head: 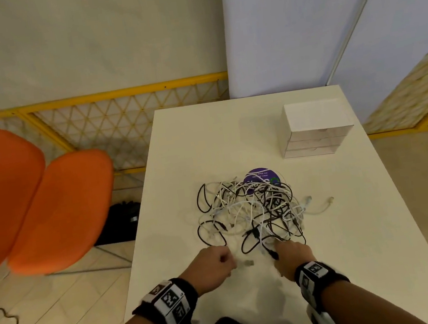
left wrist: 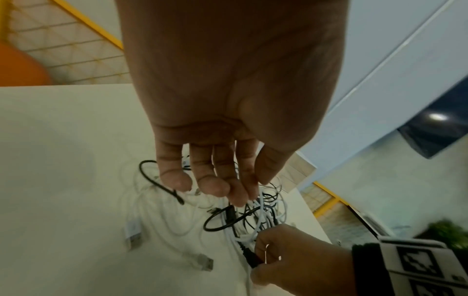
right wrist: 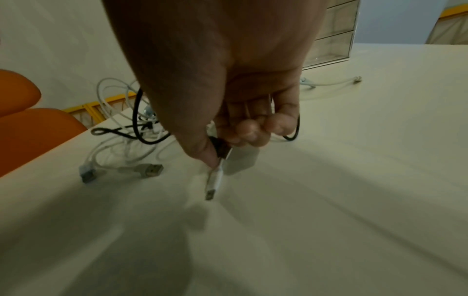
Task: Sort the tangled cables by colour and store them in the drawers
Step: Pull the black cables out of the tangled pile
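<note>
A tangle of black and white cables [head: 249,211] lies mid-table. The white drawer unit [head: 312,132] stands at the far right with its drawers closed. My left hand [head: 215,262] hovers at the pile's near left edge. Its fingers [left wrist: 215,188] hang loosely curled over the cables and grip nothing I can see. My right hand [head: 290,256] is at the pile's near right edge. Thumb and fingers pinch a black plug [right wrist: 220,148] together with a white cable end [right wrist: 212,184] that dangles below. Two loose white USB plugs [left wrist: 202,262] lie between the hands.
A purple round sticker [head: 261,176] shows under the pile's far side. One white cable end [head: 322,206] trails to the right. Orange chairs [head: 36,207] and a black bag [head: 123,222] on the floor are left of the table [head: 355,252].
</note>
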Action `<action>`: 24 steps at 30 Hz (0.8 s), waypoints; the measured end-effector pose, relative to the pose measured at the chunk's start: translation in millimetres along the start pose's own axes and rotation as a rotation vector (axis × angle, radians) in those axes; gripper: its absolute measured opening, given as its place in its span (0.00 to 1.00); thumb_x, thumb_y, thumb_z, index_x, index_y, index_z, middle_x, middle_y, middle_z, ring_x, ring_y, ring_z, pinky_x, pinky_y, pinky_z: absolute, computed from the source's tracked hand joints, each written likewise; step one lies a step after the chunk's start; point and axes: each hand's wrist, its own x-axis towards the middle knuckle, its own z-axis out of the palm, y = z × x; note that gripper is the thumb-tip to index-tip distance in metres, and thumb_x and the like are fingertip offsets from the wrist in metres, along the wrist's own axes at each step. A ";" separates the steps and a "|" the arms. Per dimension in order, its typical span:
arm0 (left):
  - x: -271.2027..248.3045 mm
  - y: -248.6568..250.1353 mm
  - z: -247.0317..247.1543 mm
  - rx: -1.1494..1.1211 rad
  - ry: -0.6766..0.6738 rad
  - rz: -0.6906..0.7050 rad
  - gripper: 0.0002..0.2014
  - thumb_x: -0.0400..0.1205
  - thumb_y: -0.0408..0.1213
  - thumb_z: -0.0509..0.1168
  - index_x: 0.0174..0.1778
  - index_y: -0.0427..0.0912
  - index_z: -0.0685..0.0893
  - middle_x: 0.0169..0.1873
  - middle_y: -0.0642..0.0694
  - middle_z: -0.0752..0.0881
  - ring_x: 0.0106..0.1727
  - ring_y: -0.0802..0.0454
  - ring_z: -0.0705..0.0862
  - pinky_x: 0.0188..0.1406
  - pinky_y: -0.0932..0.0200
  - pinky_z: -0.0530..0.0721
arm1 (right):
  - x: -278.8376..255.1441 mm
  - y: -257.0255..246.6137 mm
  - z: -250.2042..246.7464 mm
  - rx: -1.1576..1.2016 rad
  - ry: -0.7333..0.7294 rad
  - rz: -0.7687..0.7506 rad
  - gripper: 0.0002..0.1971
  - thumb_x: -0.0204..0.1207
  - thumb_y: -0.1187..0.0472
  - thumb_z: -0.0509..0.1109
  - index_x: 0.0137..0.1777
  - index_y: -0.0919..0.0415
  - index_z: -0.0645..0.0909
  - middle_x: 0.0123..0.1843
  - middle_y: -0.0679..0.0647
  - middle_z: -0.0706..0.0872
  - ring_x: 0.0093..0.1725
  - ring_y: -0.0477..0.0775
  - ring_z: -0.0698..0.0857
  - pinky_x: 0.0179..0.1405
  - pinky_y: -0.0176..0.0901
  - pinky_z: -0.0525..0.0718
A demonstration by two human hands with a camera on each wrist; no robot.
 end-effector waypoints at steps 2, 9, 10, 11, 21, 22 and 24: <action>-0.7 10.0 -2.0 0.028 0.000 0.053 0.10 0.85 0.40 0.63 0.48 0.38 0.86 0.38 0.50 0.89 0.33 0.67 0.83 0.37 0.68 0.79 | -2.5 -0.5 -6.6 0.013 -0.060 -0.010 0.17 0.80 0.51 0.60 0.65 0.55 0.78 0.61 0.55 0.86 0.60 0.59 0.85 0.57 0.48 0.82; 3.2 49.4 -5.0 -0.049 0.079 0.258 0.06 0.82 0.38 0.69 0.54 0.49 0.84 0.49 0.55 0.82 0.39 0.63 0.78 0.42 0.72 0.76 | -31.3 1.3 -66.9 0.222 -0.037 -0.187 0.19 0.85 0.53 0.54 0.36 0.62 0.74 0.37 0.58 0.79 0.40 0.62 0.80 0.39 0.52 0.76; 5.3 54.6 -4.2 -0.044 0.081 0.292 0.10 0.81 0.37 0.70 0.57 0.51 0.83 0.53 0.55 0.80 0.40 0.61 0.78 0.43 0.71 0.76 | -38.2 1.8 -80.7 0.237 0.033 -0.205 0.20 0.85 0.53 0.54 0.34 0.63 0.73 0.35 0.58 0.78 0.37 0.59 0.78 0.37 0.52 0.75; 7.5 60.1 -3.0 -0.037 0.080 0.319 0.13 0.80 0.38 0.71 0.60 0.53 0.82 0.57 0.55 0.78 0.41 0.60 0.78 0.44 0.70 0.77 | -45.7 2.2 -94.4 0.248 0.105 -0.221 0.21 0.85 0.53 0.55 0.32 0.61 0.72 0.32 0.56 0.76 0.34 0.57 0.75 0.35 0.52 0.72; 19.9 121.0 -3.9 0.139 0.254 0.703 0.05 0.82 0.40 0.64 0.47 0.43 0.81 0.44 0.55 0.76 0.38 0.61 0.74 0.41 0.54 0.77 | -98.6 -1.9 -173.9 0.281 0.374 -0.297 0.22 0.81 0.51 0.60 0.24 0.53 0.67 0.25 0.52 0.74 0.31 0.55 0.74 0.32 0.51 0.71; 19.0 124.8 -5.7 0.125 0.267 0.732 0.03 0.83 0.39 0.63 0.46 0.45 0.81 0.41 0.58 0.77 0.38 0.63 0.75 0.40 0.58 0.76 | -100.4 -0.4 -176.5 0.322 0.391 -0.320 0.23 0.83 0.49 0.58 0.25 0.52 0.67 0.24 0.51 0.74 0.30 0.54 0.73 0.33 0.51 0.72; 19.6 128.5 -9.2 0.064 0.268 0.722 0.05 0.86 0.39 0.63 0.47 0.44 0.83 0.37 0.60 0.81 0.38 0.64 0.79 0.39 0.64 0.77 | -102.3 5.4 -180.7 0.458 0.430 -0.368 0.25 0.87 0.43 0.54 0.28 0.51 0.72 0.25 0.48 0.76 0.30 0.50 0.75 0.35 0.50 0.75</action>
